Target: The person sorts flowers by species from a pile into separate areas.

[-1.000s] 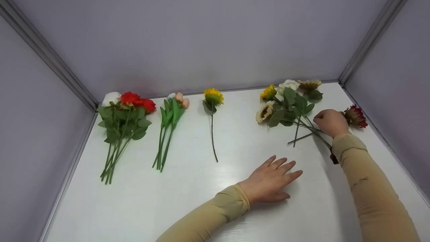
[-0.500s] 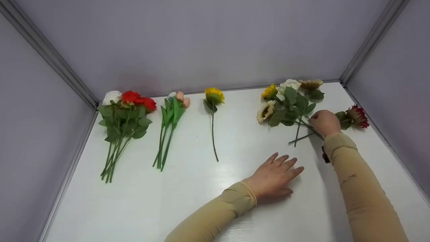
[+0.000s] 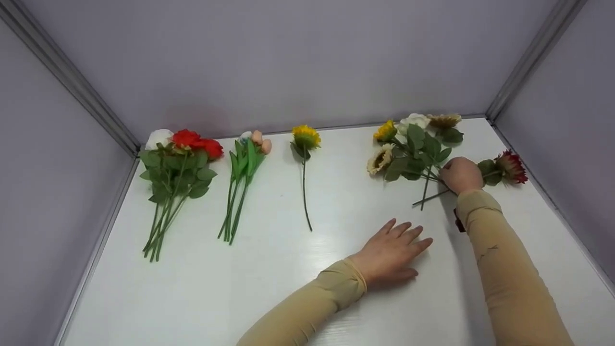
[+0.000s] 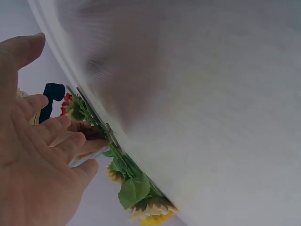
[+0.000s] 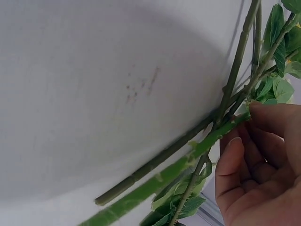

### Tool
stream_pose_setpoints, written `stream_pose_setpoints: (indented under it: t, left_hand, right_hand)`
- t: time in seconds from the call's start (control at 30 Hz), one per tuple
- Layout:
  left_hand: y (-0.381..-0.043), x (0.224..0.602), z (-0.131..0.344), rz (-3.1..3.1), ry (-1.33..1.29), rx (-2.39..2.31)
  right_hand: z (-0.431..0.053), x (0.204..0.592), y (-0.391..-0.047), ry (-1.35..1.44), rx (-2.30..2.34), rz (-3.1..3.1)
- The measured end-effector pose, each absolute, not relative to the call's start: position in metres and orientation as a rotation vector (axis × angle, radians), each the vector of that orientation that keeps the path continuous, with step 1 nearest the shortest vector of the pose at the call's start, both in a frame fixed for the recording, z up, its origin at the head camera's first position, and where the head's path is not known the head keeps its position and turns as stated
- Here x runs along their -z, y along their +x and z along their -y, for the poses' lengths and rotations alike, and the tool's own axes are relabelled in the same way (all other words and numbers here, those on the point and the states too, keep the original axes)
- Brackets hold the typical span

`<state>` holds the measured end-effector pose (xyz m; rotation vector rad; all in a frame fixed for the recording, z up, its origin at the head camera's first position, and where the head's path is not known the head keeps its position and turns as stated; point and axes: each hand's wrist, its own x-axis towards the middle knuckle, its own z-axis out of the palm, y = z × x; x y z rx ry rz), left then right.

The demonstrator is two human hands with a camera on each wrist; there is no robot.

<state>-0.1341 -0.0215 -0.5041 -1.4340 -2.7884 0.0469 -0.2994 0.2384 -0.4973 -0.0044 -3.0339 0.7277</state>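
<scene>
My right hand [image 3: 462, 176] is at the crossing stems of a flower bunch, at the right of the table in the head view. In the right wrist view its thumb and finger pinch a bright green flower stem [image 5: 160, 183]. The bunch has a white flower [image 3: 414, 120], a yellow sunflower [image 3: 385, 131], a cream sunflower [image 3: 380, 159] and a tan flower [image 3: 444, 120]. Just right of that hand lies a dark red flower [image 3: 511, 167], its stem partly hidden. My left hand [image 3: 389, 252] is palm down over the white table [image 3: 269, 288], fingers spread, holding nothing.
A single yellow sunflower [image 3: 306, 138] lies mid-table. Farther left are tulips [image 3: 245, 168] with green stems, then red roses [image 3: 186, 139] beside a white rose [image 3: 159, 138]. Grey panels [image 3: 307, 62] enclose the back and sides.
My right hand has shifted left along the bunch's stems, uncovering leaves of the dark red flower. My left hand moved slightly right at first, then stayed nearly still.
</scene>
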Motion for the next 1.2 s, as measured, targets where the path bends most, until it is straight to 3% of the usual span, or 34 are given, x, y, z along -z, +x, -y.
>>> stream_pose_setpoints:
  t: [0.5, 0.67, 0.97, 1.2]
  left_hand:
    - [-0.146, 0.503, 0.039, 2.766, -1.351, 0.128]
    - [-0.152, 0.499, 0.050, 2.799, -1.203, 0.340]
    - [-0.155, 0.494, 0.070, 2.897, -0.688, 1.513]
    - [-0.161, 0.499, 0.089, 2.650, -0.350, 2.195]
  right_hand:
    - [-0.242, 0.475, -0.289, -0.078, -1.042, 2.970]
    - [-0.236, 0.462, -0.283, -0.121, -1.384, 2.892]
    - [-0.171, 0.435, -0.251, -0.185, -2.093, 2.602]
    - [-0.113, 0.461, -0.241, -0.113, -2.310, 2.393]
